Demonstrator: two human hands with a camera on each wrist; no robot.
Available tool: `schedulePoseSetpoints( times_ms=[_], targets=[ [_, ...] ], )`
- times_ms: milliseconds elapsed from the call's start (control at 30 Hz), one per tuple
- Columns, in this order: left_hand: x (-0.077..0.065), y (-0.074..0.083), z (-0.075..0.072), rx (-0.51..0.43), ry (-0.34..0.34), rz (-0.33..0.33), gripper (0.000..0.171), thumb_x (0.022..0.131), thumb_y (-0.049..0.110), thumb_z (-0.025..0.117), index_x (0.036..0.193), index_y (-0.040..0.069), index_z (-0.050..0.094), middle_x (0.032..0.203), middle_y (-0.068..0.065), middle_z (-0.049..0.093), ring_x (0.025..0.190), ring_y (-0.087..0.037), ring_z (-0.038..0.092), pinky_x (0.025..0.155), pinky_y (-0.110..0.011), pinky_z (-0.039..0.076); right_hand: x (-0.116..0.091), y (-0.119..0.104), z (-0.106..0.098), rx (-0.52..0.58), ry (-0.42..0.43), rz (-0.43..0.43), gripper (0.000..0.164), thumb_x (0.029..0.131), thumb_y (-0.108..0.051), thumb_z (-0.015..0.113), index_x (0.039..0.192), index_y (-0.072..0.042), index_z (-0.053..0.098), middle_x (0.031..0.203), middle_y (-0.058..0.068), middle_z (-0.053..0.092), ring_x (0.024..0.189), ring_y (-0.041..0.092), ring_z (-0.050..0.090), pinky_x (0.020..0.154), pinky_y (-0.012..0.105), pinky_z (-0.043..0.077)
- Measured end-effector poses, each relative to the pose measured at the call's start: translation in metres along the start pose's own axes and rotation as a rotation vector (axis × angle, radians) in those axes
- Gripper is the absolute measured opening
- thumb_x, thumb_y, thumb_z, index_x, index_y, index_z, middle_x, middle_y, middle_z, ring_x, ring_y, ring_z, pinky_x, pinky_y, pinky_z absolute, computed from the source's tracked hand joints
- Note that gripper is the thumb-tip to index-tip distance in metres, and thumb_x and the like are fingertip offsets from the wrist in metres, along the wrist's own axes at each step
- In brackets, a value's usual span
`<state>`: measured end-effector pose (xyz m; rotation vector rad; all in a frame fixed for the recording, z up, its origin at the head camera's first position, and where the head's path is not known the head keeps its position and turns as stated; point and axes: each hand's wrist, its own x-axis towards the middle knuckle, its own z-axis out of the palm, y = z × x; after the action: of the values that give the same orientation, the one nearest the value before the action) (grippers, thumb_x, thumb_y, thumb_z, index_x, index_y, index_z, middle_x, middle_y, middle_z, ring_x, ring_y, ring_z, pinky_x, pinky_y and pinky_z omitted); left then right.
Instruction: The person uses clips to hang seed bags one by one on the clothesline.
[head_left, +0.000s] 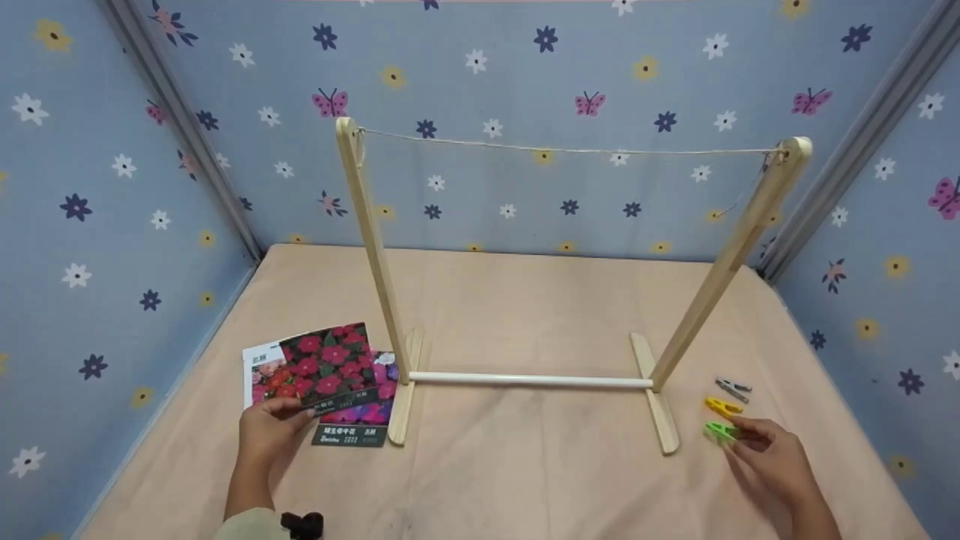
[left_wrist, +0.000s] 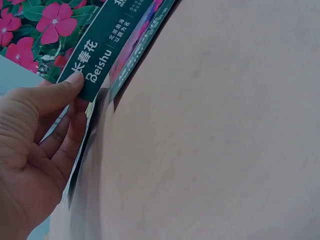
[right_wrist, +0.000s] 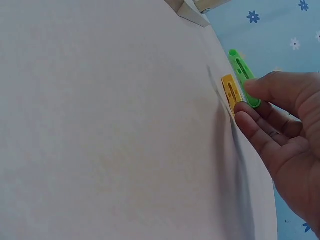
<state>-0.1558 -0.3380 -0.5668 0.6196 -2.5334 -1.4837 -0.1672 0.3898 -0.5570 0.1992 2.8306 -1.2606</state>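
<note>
My left hand (head_left: 271,435) pinches the lower corner of a flower seed packet (head_left: 330,361) with pink-red blooms and a dark green band, thumb on its front in the left wrist view. Beneath it lie a white-edged packet (head_left: 259,375) and one with purple and pink flowers (head_left: 352,435), both partly covered. At the right, my right hand (head_left: 776,457) pinches a green clothespin (head_left: 718,432) between thumb and fingers. Just beyond it a yellow clothespin (head_left: 723,407) lies on the cloth, and a grey metallic-looking clip (head_left: 733,388) lies behind that.
Between the hands stands a wooden frame with a left post (head_left: 379,277), a right post (head_left: 731,262) and a white bottom rod (head_left: 525,380). A thin string (head_left: 570,151) spans the post tops. Peach cloth (head_left: 517,315) covers the table, with flower-patterned blue walls (head_left: 480,90) around it.
</note>
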Motion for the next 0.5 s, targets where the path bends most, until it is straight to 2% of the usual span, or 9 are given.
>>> schedulePoseSetpoints(
  times_ms=[167, 333, 500],
  targets=[
    [-0.002, 0.003, -0.005, -0.057, -0.022, -0.006, 0.020, 0.082, 0.005, 0.078, 0.098, -0.005, 0.072, 0.096, -0.008, 0.066, 0.086, -0.019, 0.053, 0.067, -0.016, 0.048, -0.002, -0.002, -0.001, 0.003, 0.020, -0.029, 0.036, 0.088, -0.005, 0.069, 0.121, 0.006, 0.064, 0.119, 0.022, 0.057, 0.086, -0.007, 0.055, 0.074, 0.012, 0.050],
    [-0.005, 0.006, -0.009, -0.132, -0.031, -0.018, 0.022, 0.081, 0.005, 0.078, 0.100, -0.005, 0.072, 0.092, -0.003, 0.067, 0.082, -0.014, 0.056, 0.067, -0.018, 0.052, -0.005, -0.005, -0.002, 0.048, 0.074, -0.077, 0.035, 0.090, -0.009, 0.069, 0.122, 0.006, 0.063, 0.121, 0.021, 0.056, 0.088, -0.008, 0.055, 0.076, 0.009, 0.048],
    [-0.008, 0.010, -0.013, -0.185, -0.031, -0.027, 0.023, 0.081, 0.006, 0.079, 0.099, -0.005, 0.071, 0.087, 0.001, 0.066, 0.079, -0.011, 0.056, 0.067, -0.020, 0.053, -0.006, -0.007, -0.001, 0.113, 0.167, -0.154, 0.036, 0.091, -0.010, 0.070, 0.123, 0.006, 0.062, 0.118, 0.018, 0.058, 0.090, -0.005, 0.056, 0.078, 0.009, 0.048]
  ],
)
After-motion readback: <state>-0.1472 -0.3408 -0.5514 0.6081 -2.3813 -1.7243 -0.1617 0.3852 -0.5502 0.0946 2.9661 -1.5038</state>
